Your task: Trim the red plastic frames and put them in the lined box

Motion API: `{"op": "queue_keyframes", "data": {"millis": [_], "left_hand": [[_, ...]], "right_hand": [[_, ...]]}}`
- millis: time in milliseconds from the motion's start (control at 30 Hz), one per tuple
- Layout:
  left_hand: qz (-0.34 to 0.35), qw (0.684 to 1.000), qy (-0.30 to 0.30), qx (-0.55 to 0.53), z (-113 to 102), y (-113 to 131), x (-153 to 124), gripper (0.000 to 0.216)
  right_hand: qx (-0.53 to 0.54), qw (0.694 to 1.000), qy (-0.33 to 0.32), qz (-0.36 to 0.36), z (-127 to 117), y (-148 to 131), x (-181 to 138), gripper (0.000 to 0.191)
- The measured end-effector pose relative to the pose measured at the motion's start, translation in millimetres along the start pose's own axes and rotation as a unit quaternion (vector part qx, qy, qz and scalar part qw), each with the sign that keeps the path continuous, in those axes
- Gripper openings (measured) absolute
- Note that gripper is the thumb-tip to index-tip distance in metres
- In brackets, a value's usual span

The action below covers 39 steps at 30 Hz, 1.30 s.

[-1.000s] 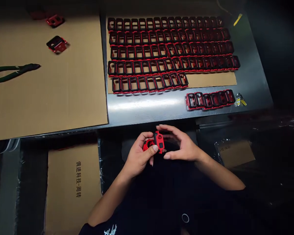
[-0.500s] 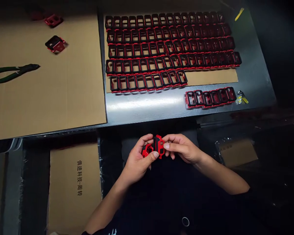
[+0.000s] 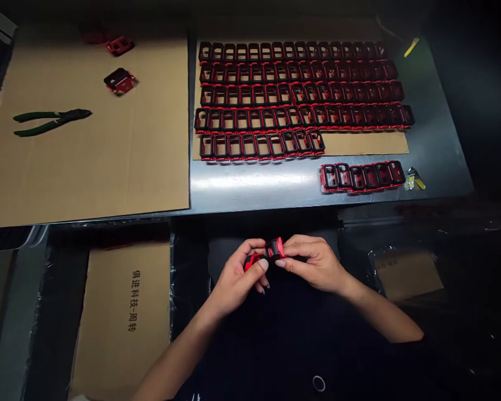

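Left hand (image 3: 239, 274): thumb and fingers clamped on the left held frame (image 3: 251, 262), a small red-and-black piece partly covered; thumb tip also against the right held frame (image 3: 274, 249).
Right hand (image 3: 317, 264): thumb and fingers pinched on the red end of the right held frame, whose black part faces the left hand.
Held frames: two, side by side in front of the desk's near edge.
Desk (image 3: 250, 186): smooth grey metal, with a bright sheen along the near edge.
Short row (image 3: 256, 146): nine rounded rectangular frames, black rims over glossy red bodies, openings upward.
Long rows (image 3: 304, 92): four, behind the short row toward the desk's far edge; their right ends darken, so I cannot count each surely.
Inner cardboard (image 3: 363, 143): one flat brown sheet under those five rows.
Separate row (image 3: 363, 177): six frames on bare metal by the near edge, toward the right corner.
Small bits (image 3: 416, 179): yellow and shiny, just right of the six; number unclear.
Yellow strip (image 3: 411, 48): one, near the far right corner.
Left cardboard (image 3: 121, 161): one large matte sheet, reaching the near edge.
Cutters (image 3: 73, 116): one pair, green handles spread, dark pointed head.
Loose frames (image 3: 121, 82): two on the left cardboard toward its far edge, plus a dim red shape (image 3: 95, 36).
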<state>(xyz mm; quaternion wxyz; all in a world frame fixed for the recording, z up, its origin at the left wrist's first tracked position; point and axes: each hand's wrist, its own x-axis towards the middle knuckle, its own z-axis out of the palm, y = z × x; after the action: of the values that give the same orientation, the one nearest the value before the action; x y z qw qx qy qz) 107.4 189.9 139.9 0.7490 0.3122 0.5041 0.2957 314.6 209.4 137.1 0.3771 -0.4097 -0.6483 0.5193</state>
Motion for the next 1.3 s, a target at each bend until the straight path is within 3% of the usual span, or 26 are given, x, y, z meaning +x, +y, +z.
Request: {"op": "queue_keyframes", "data": {"millis": [133,267,533,633,733,867,1000,1167,1300], "left_hand": [[0.027,0.997,0.015,0.075,5.5,8.2,-1.7,0.076],[0.022,0.994,0.03,0.101,11.0,11.8,1.7,0.087],[0.109,0.981,0.067,0.146,14.2,2.1,6.3,0.077],[0.186,0.959,0.079,0.2,8.5,-4.0,5.0,0.074],[0.277,0.912,0.097,0.287,4.4,-5.5,3.7,0.069],[0.358,0.849,0.1,0.376,5.3,-1.6,4.7,0.064],[0.392,0.817,0.114,0.407,6.3,-0.4,6.1,0.061],[0.393,0.81,0.11,0.42,3.6,-2.8,5.2,0.067],[0.412,0.806,0.091,0.416,3.1,-2.6,5.6,0.069]], "right_hand": [[-0.04,0.997,-0.002,-0.07,0.5,5.7,-0.7,0.011],[-0.076,0.993,-0.01,-0.085,-0.3,8.8,-1.6,0.015],[-0.119,0.987,-0.005,-0.104,-1.6,10.2,-0.1,0.014],[-0.06,0.997,0.005,-0.055,-8.8,3.6,-1.4,0.022],[0.046,0.996,0.023,0.073,-13.1,-6.8,-2.9,0.027],[0.079,0.98,-0.03,0.181,-4.6,-20.7,2.4,0.062],[0.059,0.977,-0.062,0.196,4.4,-24.8,8.7,0.064],[0.173,0.955,-0.118,0.208,-4.6,-19.4,3.7,0.08],[0.225,0.946,-0.117,0.201,-10.7,-15.6,-0.4,0.062]]}}
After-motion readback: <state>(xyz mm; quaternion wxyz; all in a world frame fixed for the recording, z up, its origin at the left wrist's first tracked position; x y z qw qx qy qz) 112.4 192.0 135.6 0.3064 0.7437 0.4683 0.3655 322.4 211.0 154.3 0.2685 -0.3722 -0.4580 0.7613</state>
